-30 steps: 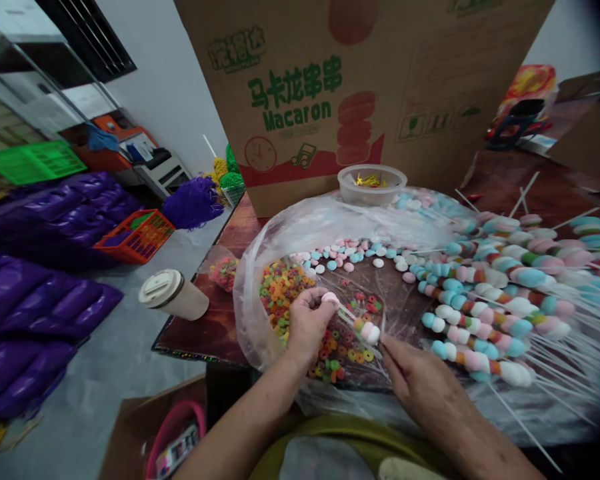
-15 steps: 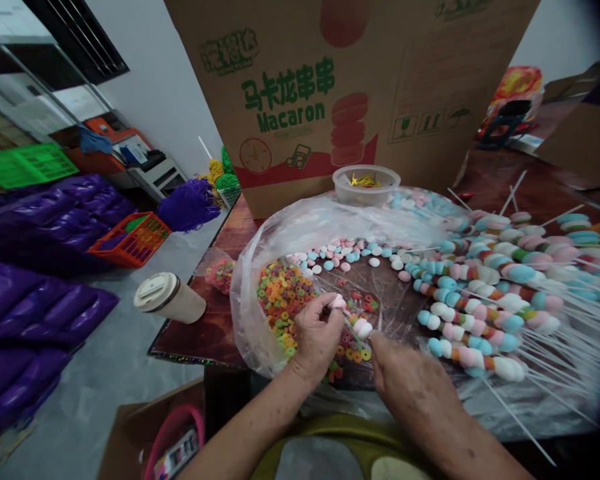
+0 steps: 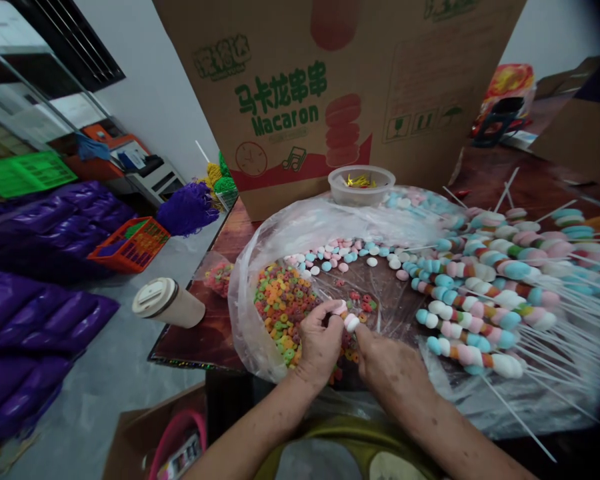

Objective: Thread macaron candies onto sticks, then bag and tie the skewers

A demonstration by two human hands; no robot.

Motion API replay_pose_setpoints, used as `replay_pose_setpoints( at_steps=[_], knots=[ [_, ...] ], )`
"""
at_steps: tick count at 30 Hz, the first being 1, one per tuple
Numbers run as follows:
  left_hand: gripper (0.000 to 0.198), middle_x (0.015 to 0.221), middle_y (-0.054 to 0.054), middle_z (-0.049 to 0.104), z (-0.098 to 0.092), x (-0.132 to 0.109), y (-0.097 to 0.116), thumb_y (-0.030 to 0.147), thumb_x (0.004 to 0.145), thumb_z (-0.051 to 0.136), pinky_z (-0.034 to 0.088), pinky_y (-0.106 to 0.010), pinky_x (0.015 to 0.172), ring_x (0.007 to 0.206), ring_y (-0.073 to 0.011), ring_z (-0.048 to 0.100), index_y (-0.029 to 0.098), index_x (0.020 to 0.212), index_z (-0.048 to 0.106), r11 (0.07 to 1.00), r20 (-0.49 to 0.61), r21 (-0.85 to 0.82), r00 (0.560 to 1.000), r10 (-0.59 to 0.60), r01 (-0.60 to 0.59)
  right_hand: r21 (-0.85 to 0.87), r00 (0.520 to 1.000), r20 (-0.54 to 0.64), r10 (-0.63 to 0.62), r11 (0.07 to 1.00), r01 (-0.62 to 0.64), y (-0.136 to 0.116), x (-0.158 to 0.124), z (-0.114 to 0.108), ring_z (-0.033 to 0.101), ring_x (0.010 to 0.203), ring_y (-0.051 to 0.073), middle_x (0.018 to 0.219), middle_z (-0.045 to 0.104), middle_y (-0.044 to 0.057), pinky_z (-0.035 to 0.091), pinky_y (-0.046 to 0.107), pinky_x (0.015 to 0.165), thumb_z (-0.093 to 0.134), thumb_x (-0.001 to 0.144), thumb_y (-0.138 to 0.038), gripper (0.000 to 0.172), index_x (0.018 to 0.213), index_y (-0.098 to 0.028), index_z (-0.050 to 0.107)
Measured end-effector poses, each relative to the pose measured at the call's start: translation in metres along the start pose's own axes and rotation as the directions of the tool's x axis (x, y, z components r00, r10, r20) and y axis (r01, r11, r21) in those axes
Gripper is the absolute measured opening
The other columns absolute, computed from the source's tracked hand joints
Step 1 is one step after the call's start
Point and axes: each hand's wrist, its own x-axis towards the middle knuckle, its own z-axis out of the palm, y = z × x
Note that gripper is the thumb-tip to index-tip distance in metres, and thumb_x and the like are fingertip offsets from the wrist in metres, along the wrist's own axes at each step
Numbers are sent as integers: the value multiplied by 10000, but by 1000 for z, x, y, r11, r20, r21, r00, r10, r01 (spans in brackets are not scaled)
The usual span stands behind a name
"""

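My left hand (image 3: 321, 340) pinches a pink marshmallow (image 3: 339, 308) between thumb and forefinger. Close against it, my right hand (image 3: 394, 365) is closed round the lower end of a skewer, whose stick is mostly hidden by the fingers. A white marshmallow (image 3: 351, 323) on that skewer shows between the two hands, with an orange-brown ring beside it. Under and left of my left hand lies a heap of colourful cereal rings (image 3: 283, 303). Beyond the hands are loose pink, white and blue marshmallows (image 3: 373, 262) on a clear plastic sheet (image 3: 260, 250).
Several finished-looking marshmallow skewers (image 3: 473, 330) are piled on the right, sticks pointing outward. A plastic tub (image 3: 363, 195) with gold ties stands before a large cardboard box (image 3: 290, 167). A lidded cup (image 3: 180, 307) is at the table's left edge.
My right hand has moved left and slightly up, closing the gap to my left hand. The bare stretch of stick between them no longer shows. The view has shifted slightly.
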Motion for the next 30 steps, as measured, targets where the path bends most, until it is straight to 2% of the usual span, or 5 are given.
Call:
replay_pose_setpoints(
  at_steps=[7, 10, 16, 24, 30],
  knots=[
    [413, 860, -14, 637, -4, 9, 17, 400, 715, 591, 463, -277, 718, 776, -139, 602, 236, 1086, 514, 877, 212, -389, 954, -213, 282, 466, 989, -109, -100, 874, 139, 17, 11, 12, 504, 536, 131, 585, 574, 20, 355, 222, 512, 303, 845, -273, 297, 710, -182, 551],
    [375, 624, 8, 561, 4, 10, 22, 457, 673, 604, 463, -272, 609, 573, -123, 572, 159, 886, 520, 750, 287, -505, 903, -320, 427, 603, 981, -130, -147, 774, 195, 13, 7, 18, 479, 549, 130, 597, 551, 14, 372, 222, 522, 289, 841, -295, 305, 715, -182, 543],
    [196, 546, 44, 482, 10, 8, 14, 339, 676, 545, 440, -232, 543, 460, -71, 474, 164, 675, 454, 741, 154, -568, 931, -332, 358, 601, 990, -1, -138, 791, 111, 11, -5, 38, 491, 558, 134, 616, 570, 20, 383, 234, 543, 273, 859, -309, 327, 741, -180, 549],
    [195, 525, 57, 409, 26, -5, -9, 359, 740, 467, 394, -207, 506, 469, -79, 426, 196, 651, 408, 826, 105, -443, 936, -337, 347, 521, 990, -36, -137, 843, 136, 7, 5, 45, 587, 634, 166, 699, 643, 67, 427, 249, 600, 274, 832, -233, 315, 787, -184, 582],
    [331, 903, -25, 594, -28, 51, 14, 332, 693, 594, 418, -252, 706, 782, -157, 556, 230, 1001, 532, 991, 45, 133, 999, 19, -25, 487, 977, -211, 9, 868, 97, 61, 8, 32, 559, 568, 162, 628, 611, 35, 421, 248, 535, 354, 789, -333, 264, 681, -211, 563]
  ],
)
